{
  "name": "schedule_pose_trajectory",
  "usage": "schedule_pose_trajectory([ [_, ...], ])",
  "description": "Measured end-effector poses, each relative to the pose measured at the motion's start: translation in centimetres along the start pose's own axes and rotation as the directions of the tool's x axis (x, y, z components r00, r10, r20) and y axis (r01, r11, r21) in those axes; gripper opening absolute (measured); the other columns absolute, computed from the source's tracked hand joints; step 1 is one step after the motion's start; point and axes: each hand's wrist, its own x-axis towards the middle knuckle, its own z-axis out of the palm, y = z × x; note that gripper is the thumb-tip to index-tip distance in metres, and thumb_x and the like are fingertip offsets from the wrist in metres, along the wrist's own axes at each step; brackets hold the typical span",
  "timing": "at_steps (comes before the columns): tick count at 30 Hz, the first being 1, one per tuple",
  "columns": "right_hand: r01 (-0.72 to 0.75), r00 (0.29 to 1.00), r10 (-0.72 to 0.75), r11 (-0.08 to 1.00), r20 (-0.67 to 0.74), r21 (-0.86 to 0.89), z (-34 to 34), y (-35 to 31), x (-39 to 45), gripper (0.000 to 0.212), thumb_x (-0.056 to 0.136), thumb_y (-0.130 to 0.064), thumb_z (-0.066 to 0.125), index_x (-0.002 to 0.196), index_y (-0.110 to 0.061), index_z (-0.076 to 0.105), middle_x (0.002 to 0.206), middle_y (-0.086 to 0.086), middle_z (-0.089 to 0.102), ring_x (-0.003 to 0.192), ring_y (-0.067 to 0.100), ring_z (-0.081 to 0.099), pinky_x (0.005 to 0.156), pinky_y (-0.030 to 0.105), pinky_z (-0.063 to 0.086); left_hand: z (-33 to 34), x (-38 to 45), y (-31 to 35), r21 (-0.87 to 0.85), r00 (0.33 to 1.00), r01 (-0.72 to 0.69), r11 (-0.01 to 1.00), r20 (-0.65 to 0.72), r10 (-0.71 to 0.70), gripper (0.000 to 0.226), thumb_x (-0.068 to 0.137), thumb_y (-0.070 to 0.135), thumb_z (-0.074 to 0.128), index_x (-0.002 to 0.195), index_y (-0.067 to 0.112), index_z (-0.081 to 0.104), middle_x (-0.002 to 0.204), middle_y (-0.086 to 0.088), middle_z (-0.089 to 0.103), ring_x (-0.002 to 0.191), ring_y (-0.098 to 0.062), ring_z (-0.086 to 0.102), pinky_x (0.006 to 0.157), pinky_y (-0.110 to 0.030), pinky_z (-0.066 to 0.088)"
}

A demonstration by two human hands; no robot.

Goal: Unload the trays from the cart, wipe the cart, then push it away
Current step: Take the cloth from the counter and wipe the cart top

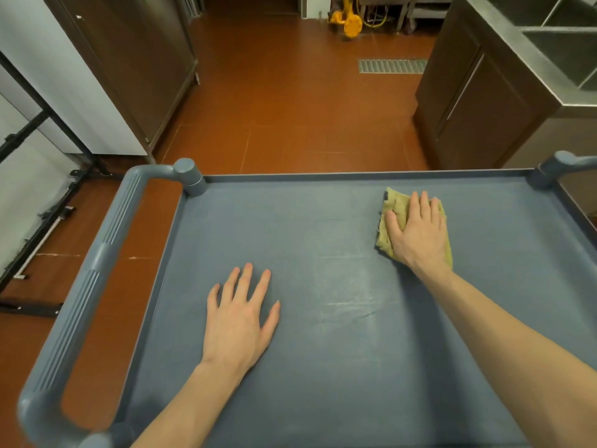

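Observation:
The grey-blue cart (323,221) fills the lower view, its flat top shelf bare of trays. My right hand (418,234) lies flat with straight fingers on a folded yellow-green cloth (392,208), pressing it onto the shelf near the far right corner. My left hand (240,318) rests flat on the shelf, fingers spread, left of centre. Faint pale streaks mark the shelf surface between the two hands. The cart's ribbed handle (87,270) runs along its left side.
Red tile floor (290,108) stretches ahead with a metal drain grate (392,66). Dark brown cabinets (475,101) with a steel sink stand right, tall dark cabinets (139,66) left. A black folded frame (35,221) lies by the left wall. A yellow object (350,24) sits far back.

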Motion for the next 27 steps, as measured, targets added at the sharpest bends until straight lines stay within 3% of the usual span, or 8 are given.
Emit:
schedule_pose_trajectory([
  [4, 0.098, 0.994, -0.096, 0.995, 0.059, -0.019, -0.1, -0.4, -1.0, 0.074, 0.103, -0.067, 0.021, 0.164, -0.025, 0.023, 0.173, -0.003, 0.016, 0.160, 0.022, 0.008, 0.127, 0.049, 0.003, 0.0, 0.0, 0.2, -0.008, 1.000, 0.006, 1.000, 0.002, -0.006, 0.062, 0.099, 0.055, 0.039, 0.152, 0.024, 0.049, 0.158, -0.012, 0.045, 0.148, -0.033, 0.039, 0.116, -0.054, 0.033],
  [9, 0.224, 0.957, -0.220, 0.975, 0.191, -0.001, 0.3, -1.1, -0.4, 0.060, 0.107, -0.055, 0.012, 0.165, -0.036, 0.011, 0.173, -0.011, 0.003, 0.160, 0.019, -0.003, 0.128, 0.049, 0.000, 0.1, 0.1, 0.3, 0.009, 1.000, 0.015, 1.000, 0.019, -0.015, 0.062, 0.099, 0.055, 0.036, 0.151, 0.024, 0.049, 0.158, -0.012, 0.045, 0.147, -0.035, 0.039, 0.115, -0.056, 0.033],
  [18, 0.481, 0.831, -0.492, 0.870, 0.258, 0.109, 2.1, -8.8, 2.1, 0.055, 0.109, -0.052, 0.013, 0.163, -0.041, 0.018, 0.172, -0.016, 0.008, 0.160, 0.016, 0.001, 0.129, 0.044, 0.000, 0.2, 0.2, 0.4, 0.013, 1.000, 0.015, 1.000, 0.017, -0.015, 0.062, 0.098, 0.055, 0.037, 0.150, 0.025, 0.051, 0.157, -0.012, 0.047, 0.146, -0.035, 0.041, 0.113, -0.057, 0.035],
  [22, 0.574, 0.768, -0.590, 0.807, 0.250, 0.141, 2.0, -8.2, 0.2, 0.053, 0.110, -0.052, 0.017, 0.162, -0.043, 0.022, 0.171, -0.017, 0.012, 0.160, 0.014, 0.004, 0.128, 0.040, 0.001, 0.1, -0.1, 0.4, 0.008, 1.000, 0.014, 1.000, 0.018, -0.014, 0.063, 0.098, 0.055, 0.038, 0.152, 0.026, 0.048, 0.158, -0.012, 0.045, 0.148, -0.033, 0.039, 0.115, -0.056, 0.033],
  [27, 0.506, 0.828, -0.509, 0.859, 0.235, 0.080, 1.3, -4.6, -2.6, 0.056, 0.108, -0.053, 0.010, 0.162, -0.042, 0.019, 0.171, -0.018, 0.010, 0.160, 0.012, 0.004, 0.128, 0.038, 0.004, -0.1, 0.0, 0.6, -0.013, 0.999, 0.019, 1.000, 0.028, -0.018, 0.064, 0.098, 0.056, 0.035, 0.151, 0.024, 0.050, 0.157, -0.012, 0.047, 0.146, -0.034, 0.042, 0.114, -0.057, 0.036],
])
